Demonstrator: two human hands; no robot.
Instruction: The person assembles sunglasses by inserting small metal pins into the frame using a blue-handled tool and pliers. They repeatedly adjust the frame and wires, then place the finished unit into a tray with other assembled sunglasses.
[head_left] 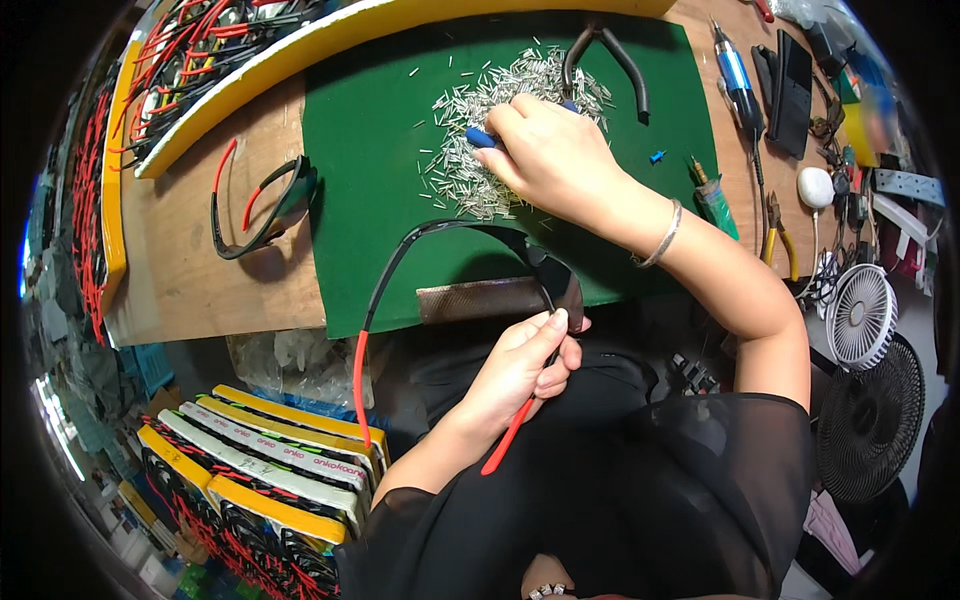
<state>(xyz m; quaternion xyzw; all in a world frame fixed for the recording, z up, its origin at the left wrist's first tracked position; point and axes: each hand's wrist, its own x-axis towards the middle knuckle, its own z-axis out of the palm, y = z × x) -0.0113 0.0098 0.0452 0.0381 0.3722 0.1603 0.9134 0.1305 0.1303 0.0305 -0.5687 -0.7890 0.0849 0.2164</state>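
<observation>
A pair of dark sunglasses (558, 285) with black arms and red arm tips is in my left hand (535, 365), pinched near the hinge end of one arm. The other arm curves out to the left, over the edge of the green mat (360, 140). My right hand (550, 150) reaches onto a heap of small silvery metal pins (465, 180), its fingers curled in. Blue covers (480, 137) sit on some of its fingertips. Whether a pin is between those fingers cannot be seen.
Another pair of sunglasses (262, 235) rests on the wooden table at left. Black-handled pliers (630, 75) lie beyond my right hand. At right are a blue electric screwdriver (735, 80), yellow-handled pliers (780, 240) and a white fan (862, 315). Yellow-edged boxes (280, 510) hold many glasses.
</observation>
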